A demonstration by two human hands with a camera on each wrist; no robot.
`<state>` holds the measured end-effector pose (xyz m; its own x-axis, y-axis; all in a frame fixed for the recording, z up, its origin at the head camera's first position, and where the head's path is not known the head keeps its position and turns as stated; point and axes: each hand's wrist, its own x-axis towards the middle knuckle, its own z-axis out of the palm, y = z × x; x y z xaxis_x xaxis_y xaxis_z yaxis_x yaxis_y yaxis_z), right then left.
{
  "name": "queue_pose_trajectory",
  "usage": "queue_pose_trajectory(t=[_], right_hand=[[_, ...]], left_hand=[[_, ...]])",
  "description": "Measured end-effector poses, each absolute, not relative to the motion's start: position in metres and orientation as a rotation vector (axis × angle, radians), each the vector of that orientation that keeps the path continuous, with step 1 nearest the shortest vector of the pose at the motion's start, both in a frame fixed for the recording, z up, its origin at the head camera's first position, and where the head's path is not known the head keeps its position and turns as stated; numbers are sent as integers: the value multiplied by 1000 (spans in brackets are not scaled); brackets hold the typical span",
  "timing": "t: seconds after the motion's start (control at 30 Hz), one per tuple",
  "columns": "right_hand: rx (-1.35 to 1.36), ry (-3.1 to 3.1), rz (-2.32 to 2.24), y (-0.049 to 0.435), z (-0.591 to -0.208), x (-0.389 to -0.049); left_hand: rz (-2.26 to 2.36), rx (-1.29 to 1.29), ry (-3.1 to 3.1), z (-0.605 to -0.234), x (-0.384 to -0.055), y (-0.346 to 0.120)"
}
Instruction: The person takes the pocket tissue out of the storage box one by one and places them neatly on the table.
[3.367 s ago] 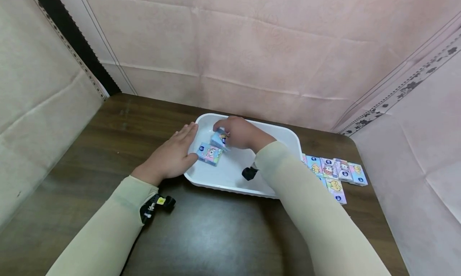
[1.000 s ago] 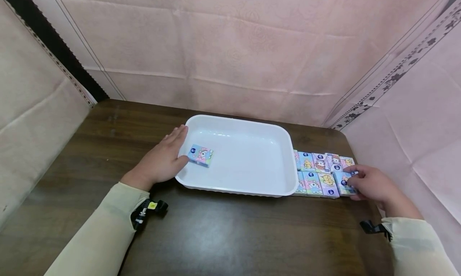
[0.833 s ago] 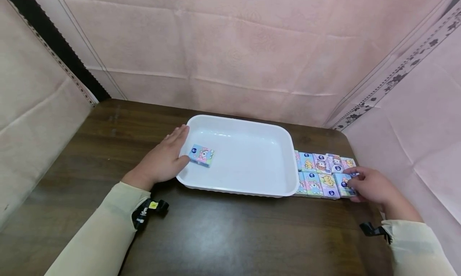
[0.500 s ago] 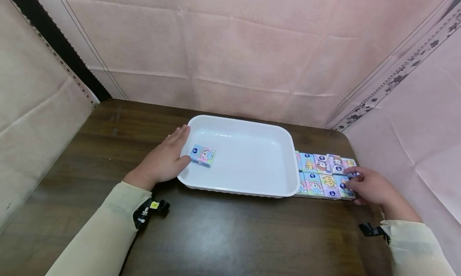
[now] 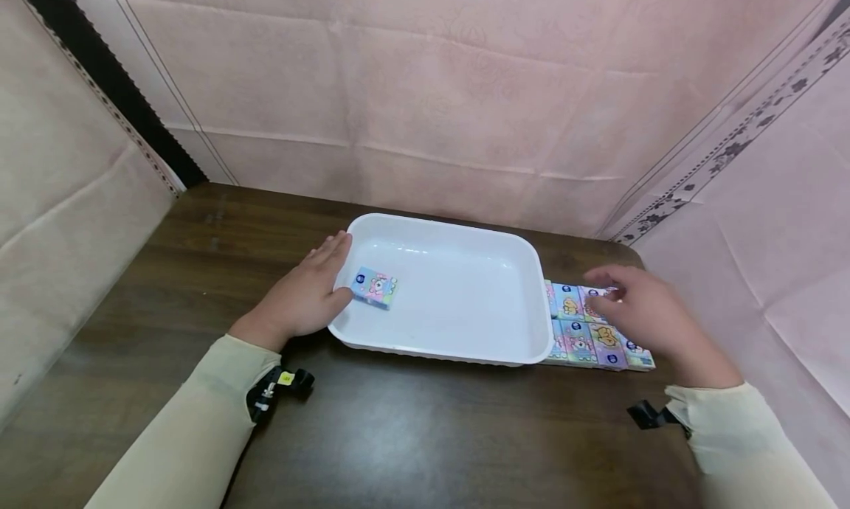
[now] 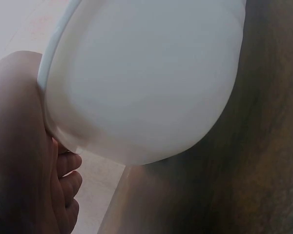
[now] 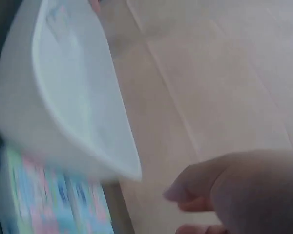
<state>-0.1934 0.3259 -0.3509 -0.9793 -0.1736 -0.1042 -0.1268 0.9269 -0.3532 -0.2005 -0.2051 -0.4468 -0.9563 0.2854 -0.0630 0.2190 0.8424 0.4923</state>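
Note:
A white tray point(image 5: 458, 302) stands on the brown table, with one small blue-and-pink cartoon-printed pack point(image 5: 375, 288) lying at its left end. My left hand point(image 5: 299, 299) rests along the tray's left rim, fingers straight, thumb over the edge near that pack. Right of the tray lie similar packs point(image 5: 579, 343) in two rows, some partly under its right rim. Over the back row hovers my right hand point(image 5: 644, 317), fingers loosely bent, nothing seen between them; it hides several packs. In the right wrist view the right hand point(image 7: 234, 190) is apart from the tray wall point(image 7: 44, 131).
A pinkish cloth point(image 5: 432, 111) hangs behind the table, with further cloth at both sides. The dark wood table top point(image 5: 412, 428) extends in front of the tray. Each wrist carries a small black camera point(image 5: 647, 414).
My right hand took a pack from the tray to the right end of the near row. It has since let go and moved left and back. The left hand stays on the rim.

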Motion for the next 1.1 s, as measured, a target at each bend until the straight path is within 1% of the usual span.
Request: queue_pose_trajectory(t=[0.2,0.33,0.57,0.8,1.1], right_hand=[[-356,2913,-688,266,-349,-202],[-446,2841,-668,232,-353,-213],[-713,2709,-651,179,-357,-233],[-809,2579,-587,126,-359,-249],[-932,2521,-517,73,-373,-272]], left_hand=[[744,392,2883,-447,-200,-205],[744,380,2885,-446,-199,-203],[742,364,2880,-442,-198,-202],[743,368,2883,-442,-198,-203],[749,392,2887,-442,-200,-203]])
